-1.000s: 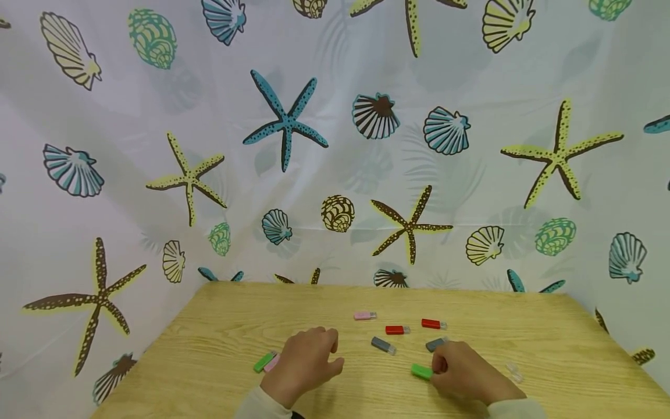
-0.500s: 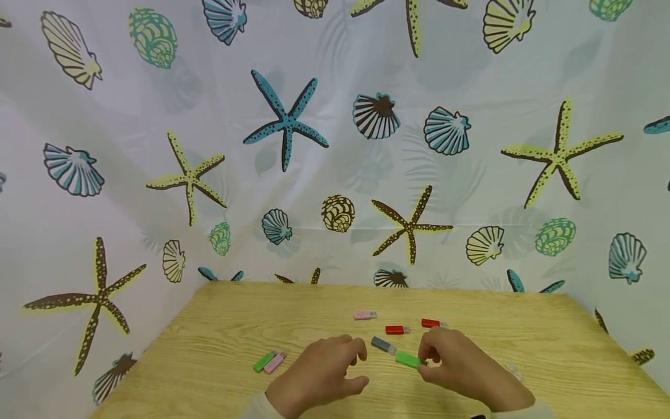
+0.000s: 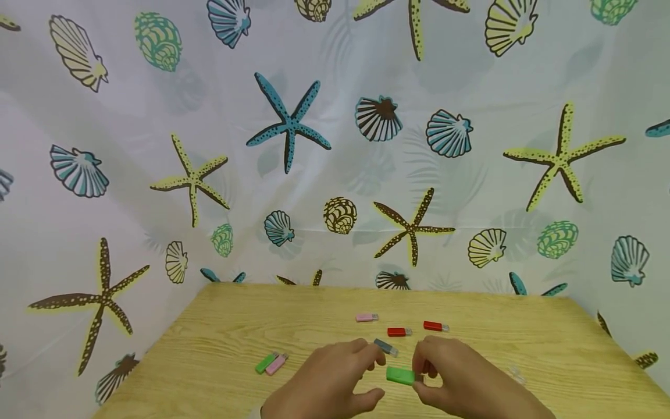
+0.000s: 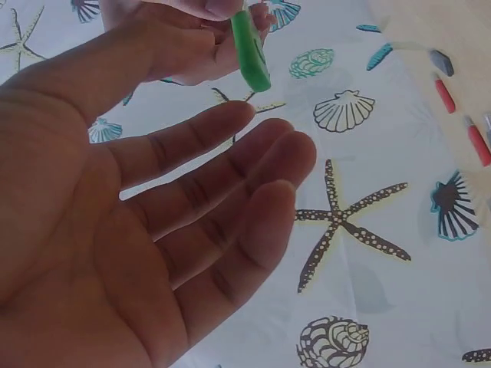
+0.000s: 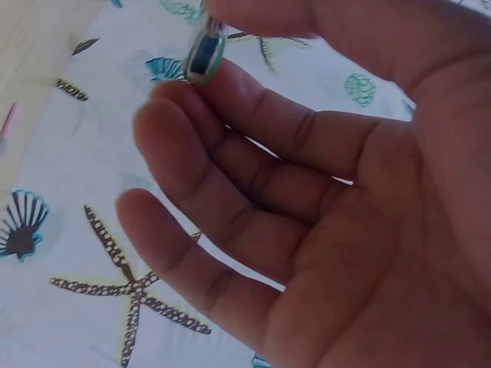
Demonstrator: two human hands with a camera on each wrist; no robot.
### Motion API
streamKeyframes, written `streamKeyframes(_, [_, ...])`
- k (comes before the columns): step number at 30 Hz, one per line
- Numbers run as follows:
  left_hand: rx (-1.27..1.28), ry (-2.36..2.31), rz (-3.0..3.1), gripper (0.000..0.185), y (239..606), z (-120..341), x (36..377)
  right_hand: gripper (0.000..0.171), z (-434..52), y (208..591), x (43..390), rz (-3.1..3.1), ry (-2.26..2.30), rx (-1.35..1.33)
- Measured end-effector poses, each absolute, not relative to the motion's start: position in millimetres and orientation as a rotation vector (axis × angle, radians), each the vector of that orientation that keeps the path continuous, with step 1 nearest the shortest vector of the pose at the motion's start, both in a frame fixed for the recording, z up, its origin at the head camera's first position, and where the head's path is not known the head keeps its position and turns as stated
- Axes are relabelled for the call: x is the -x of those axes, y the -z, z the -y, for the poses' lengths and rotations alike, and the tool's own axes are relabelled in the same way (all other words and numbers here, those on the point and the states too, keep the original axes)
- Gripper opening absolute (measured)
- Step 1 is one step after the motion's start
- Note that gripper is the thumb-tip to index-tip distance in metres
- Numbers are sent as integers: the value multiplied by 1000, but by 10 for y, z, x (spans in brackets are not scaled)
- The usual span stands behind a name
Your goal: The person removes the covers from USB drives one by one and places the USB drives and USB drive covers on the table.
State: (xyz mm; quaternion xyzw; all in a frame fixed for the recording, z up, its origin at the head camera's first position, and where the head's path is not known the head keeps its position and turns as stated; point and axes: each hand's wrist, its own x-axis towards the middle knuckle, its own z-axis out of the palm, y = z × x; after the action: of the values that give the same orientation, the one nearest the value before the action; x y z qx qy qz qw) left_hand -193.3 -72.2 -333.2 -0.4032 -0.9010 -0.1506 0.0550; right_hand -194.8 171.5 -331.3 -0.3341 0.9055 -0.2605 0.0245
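In the head view my right hand (image 3: 460, 375) pinches a green USB stick (image 3: 400, 375) at its right end, between thumb and index finger. The left wrist view shows that green stick (image 4: 251, 54) raised above the left fingers; the right wrist view catches it end-on. My left hand (image 3: 332, 378) is just left of the stick, relaxed fingers slightly bent and thumb apart, not touching it. Behind the hands lies a grey USB stick (image 3: 385, 347), partly covered by the left fingertips.
On the wooden table (image 3: 230, 314) lie two red USB sticks (image 3: 399, 332) and a pink one (image 3: 366, 318) at the back. A green stick (image 3: 267, 363) and a pink stick (image 3: 276, 364) sit side by side at left. A small clear object (image 3: 515, 372) lies right.
The right hand has carried the green stick leftward and lifted it toward the left hand. My left hand has moved right, uncovering the pink stick at left.
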Motion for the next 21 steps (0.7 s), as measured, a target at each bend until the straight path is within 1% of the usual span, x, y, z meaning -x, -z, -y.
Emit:
streamKeyframes(9, [1321, 399, 2750, 29, 3254, 702, 1831, 10, -1618, 3237, 1782, -2691, 847, 1014])
streamKeyframes(16, [1417, 378, 2684, 25, 3201, 705, 1798, 9, -1525, 3205, 1715, -2671, 826, 1007])
streamKeyframes(21, [1456, 378, 2639, 27, 3197, 717, 1788, 8, -1491, 3195, 1669, -2669, 833, 1018])
